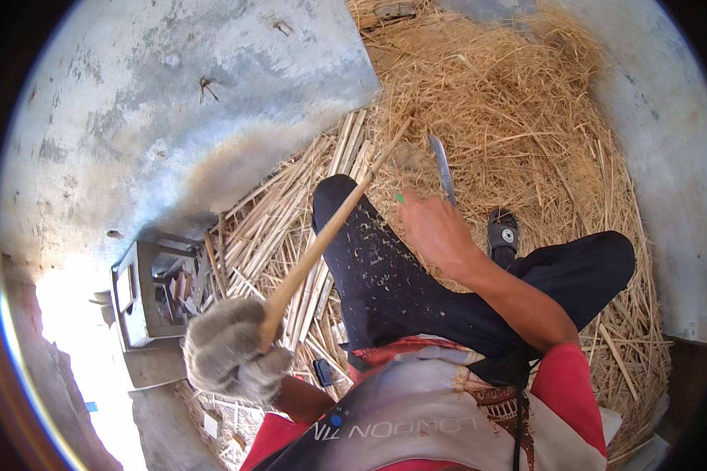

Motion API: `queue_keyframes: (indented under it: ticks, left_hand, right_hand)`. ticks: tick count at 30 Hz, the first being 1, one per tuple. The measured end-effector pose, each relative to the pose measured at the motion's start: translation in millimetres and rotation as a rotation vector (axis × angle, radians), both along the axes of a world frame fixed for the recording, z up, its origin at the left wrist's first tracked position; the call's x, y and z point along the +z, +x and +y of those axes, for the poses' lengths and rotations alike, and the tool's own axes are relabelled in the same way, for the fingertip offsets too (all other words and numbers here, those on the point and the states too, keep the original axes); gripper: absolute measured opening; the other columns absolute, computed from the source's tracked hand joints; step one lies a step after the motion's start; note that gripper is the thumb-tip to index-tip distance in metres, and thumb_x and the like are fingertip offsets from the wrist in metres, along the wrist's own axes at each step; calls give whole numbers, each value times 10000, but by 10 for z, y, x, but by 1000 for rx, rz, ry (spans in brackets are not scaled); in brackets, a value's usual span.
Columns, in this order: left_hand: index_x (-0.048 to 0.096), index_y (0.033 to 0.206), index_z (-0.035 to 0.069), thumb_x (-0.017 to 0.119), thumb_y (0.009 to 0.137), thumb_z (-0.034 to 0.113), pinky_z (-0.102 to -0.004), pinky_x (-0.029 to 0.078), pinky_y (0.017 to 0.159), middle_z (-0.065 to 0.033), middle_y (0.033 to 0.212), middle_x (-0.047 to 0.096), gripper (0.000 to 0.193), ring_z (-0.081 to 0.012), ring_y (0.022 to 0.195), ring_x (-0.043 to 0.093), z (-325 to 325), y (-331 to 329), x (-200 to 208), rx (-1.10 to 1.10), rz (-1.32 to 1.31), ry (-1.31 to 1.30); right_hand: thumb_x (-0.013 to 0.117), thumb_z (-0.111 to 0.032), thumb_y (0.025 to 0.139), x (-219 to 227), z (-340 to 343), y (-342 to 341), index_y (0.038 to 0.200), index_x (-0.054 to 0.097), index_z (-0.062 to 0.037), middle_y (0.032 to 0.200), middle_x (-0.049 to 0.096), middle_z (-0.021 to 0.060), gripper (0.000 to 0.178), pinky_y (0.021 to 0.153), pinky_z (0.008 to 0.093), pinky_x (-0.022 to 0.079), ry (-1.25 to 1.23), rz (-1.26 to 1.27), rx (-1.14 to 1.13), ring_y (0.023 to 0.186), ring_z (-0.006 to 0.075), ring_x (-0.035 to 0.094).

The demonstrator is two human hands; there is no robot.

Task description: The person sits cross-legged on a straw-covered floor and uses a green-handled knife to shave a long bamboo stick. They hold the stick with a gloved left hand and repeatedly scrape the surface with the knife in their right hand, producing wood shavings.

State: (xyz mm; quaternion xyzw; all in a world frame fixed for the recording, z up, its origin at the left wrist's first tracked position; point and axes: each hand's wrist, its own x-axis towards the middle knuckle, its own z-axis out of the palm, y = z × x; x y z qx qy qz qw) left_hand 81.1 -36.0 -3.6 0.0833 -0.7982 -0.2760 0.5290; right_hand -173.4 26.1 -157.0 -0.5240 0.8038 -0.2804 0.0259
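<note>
A grey knitted glove covers my left hand (232, 353), whose fingers are wrapped round the thick end of a long tan stick (322, 239), perhaps split bamboo or cane. The stick slants up and away to the right, narrowing toward its far tip above my left knee. My right hand (440, 235) is bare and closed round a knife handle that is mostly hidden; a bit of green shows at the fist. The thin, slightly curved knife blade (441, 165) points away from me, apart from the stick and to its right.
A heap of tan shavings (495, 94) spreads ahead and to the right. Long pale strips (283, 204) lie left of my bent legs, flecked with chips. A worn pale wall (196, 86) rises left, beside an open box (137, 290). A black shoe (501, 231) shows between my legs.
</note>
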Motion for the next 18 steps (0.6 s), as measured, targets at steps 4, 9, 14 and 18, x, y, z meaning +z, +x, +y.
queue_keyframes:
  ticks: [4,9,14,18]
  left_hand:
    - [657,935,7,906,646,134,-368,577,560,-173,836,648,402,-258,638,687,-141,49,-42,-202,-40,42]
    - [651,953,1,904,640,121,-329,568,520,-180,852,652,420,-259,617,686,-106,-94,-99,-103,136,53]
    - [643,874,6,913,647,210,-369,590,545,-179,819,659,407,-282,623,693,-41,-40,-112,-82,100,20]
    - [598,823,-17,821,808,285,-300,563,400,-180,828,606,376,-296,597,656,-126,-110,-85,-183,2,-87]
  right_hand:
    - [572,-229,990,882,275,403,912,543,-34,640,613,188,212,473,463,484,-123,-239,237,550,368,629]
    - [558,-243,1010,709,193,479,917,550,-40,562,566,205,224,457,498,465,-163,-314,190,526,411,611]
    - [565,-245,1008,587,131,276,954,552,-26,547,558,217,226,458,512,459,-57,-356,143,511,415,610]
    - [576,-227,1003,872,293,530,935,544,-15,566,570,210,225,465,497,465,-240,-328,283,509,399,615]
